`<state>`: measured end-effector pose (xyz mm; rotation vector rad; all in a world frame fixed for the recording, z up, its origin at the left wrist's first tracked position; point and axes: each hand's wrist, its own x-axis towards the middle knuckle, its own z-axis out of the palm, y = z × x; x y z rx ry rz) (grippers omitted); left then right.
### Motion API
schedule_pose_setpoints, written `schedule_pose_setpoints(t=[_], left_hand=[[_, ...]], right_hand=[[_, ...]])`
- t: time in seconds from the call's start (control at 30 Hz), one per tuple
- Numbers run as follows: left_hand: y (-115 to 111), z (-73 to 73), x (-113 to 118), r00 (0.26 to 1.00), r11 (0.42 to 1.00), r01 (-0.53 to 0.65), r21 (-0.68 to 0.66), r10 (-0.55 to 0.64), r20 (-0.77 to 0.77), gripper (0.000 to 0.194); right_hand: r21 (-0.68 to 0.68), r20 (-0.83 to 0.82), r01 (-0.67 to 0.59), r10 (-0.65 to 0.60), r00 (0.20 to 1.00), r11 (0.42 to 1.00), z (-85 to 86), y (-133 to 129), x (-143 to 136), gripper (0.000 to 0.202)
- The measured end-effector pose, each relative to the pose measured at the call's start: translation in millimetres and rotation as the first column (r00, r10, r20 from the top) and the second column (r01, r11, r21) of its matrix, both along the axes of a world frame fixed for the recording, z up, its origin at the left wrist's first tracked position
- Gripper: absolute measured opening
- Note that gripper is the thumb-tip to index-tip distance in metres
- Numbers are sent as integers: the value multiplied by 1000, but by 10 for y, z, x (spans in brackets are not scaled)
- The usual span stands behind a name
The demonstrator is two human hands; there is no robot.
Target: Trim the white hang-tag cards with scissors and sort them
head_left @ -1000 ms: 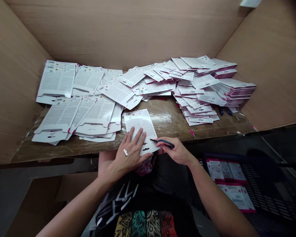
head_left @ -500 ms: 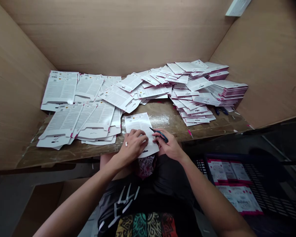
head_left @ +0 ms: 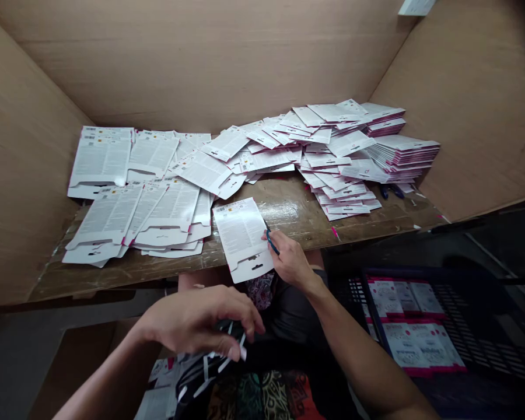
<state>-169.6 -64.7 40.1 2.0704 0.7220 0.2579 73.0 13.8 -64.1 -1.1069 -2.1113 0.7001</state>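
Observation:
My right hand (head_left: pixel 291 259) is closed around blue-handled snips (head_left: pixel 271 240), with their dark tip pointing up and away from me. It rests at the right edge of a flat white printed card envelope (head_left: pixel 242 230). This envelope lies at the table's front edge, its flap with the hang hole (head_left: pixel 254 271) towards me and slightly over the edge. My left hand (head_left: pixel 205 321) hovers over my lap, thumb and fingers apart and loosely curved. A small white scrap (head_left: pixel 244 353) shows by its thumb tip; I cannot tell whether it touches the thumb.
Overlapping white envelopes (head_left: pixel 166 210) cover the table's left side. More are heaped at the back right, beside neat stacks (head_left: pixel 406 151). Dark blue handles (head_left: pixel 391 191) lie near those stacks. Cardboard walls (head_left: pixel 227 64) enclose the table. A dark basket (head_left: pixel 476 326) holding pink-and-white packets stands lower right.
My left hand has let go of the envelope and come back over my lap. My right hand has shifted slightly left and down with the snips, and the envelope lies a little further left.

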Motion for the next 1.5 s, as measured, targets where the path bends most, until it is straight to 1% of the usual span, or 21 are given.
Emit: schedule_pose_setpoints(t=[0.07,0.13,0.17,0.23,0.33,0.4,0.5,0.57,0.7,0.8,0.87,0.93,0.97,1.03,1.1,1.13,1.17,1.23,1.3,1.4,1.5], left_hand=[[-112,-178,-22,955,941,-281,190,293,-40,28],[-110,-480,2,851,780,-441,443,520,-70,40],[-81,-632,14,829,732,-429,530,552,-91,44],[-12,-864,24,828,701,-368,610,546,-128,43],[65,-993,11,814,670,-391,631,571,-102,29],[107,-992,11,791,637,-452,624,610,-49,26],[178,-965,37,761,593,-488,641,649,-21,30],[202,-949,49,774,605,-413,680,627,-88,38],[100,-962,10,820,646,-275,712,544,-177,61],[-86,-1005,-6,850,585,-312,748,524,-55,62],[-164,-1003,17,874,548,-319,774,486,16,54],[-104,-947,25,909,539,-299,787,412,63,49],[0,-894,6,915,519,-308,797,391,99,49],[361,-745,-86,873,421,-380,824,457,170,53],[867,-559,-211,755,299,-431,851,637,158,56],[1129,-465,-266,686,284,-415,864,722,92,57],[1367,-377,-307,643,315,-378,871,766,2,56],[1679,-245,-342,600,398,-324,858,788,-139,48],[1688,-212,-323,621,424,-304,853,767,-160,46],[1199,-387,-212,738,407,-277,871,670,-78,53],[518,-684,-34,844,505,-220,835,527,-96,61]], right_hand=[[-9,-35,-40,39,999,999,21,-18,43,19],[8,-29,-143,143,989,990,63,-43,135,16],[33,13,-198,198,980,980,87,-52,190,20],[100,163,-278,260,952,955,125,-51,288,30],[153,311,-314,256,915,937,120,10,331,26],[145,282,-260,212,936,955,75,71,270,21],[146,241,-58,22,970,988,10,142,106,19],[162,256,52,-93,962,985,8,145,4,15],[99,159,164,-178,971,982,76,-22,-99,7],[-175,-142,249,-275,951,953,87,-296,-96,20],[-438,-370,184,-364,855,880,73,-444,-50,31],[-579,-497,101,-449,743,809,99,-420,35,38],[-586,-526,105,-476,705,803,151,-308,91,40],[-504,-561,201,-495,663,840,371,137,223,41],[-373,-611,298,-475,633,879,733,795,388,43],[-300,-629,354,-463,624,886,939,1143,482,43],[-207,-629,438,-462,625,875,1137,1462,577,41],[-41,-602,603,-501,621,797,1434,1902,747,37],[-5,-586,616,-502,637,788,1508,1978,847,38],[-55,-535,414,-377,756,909,1196,1493,857,47],[-186,-452,117,-191,871,975,708,757,792,43]])
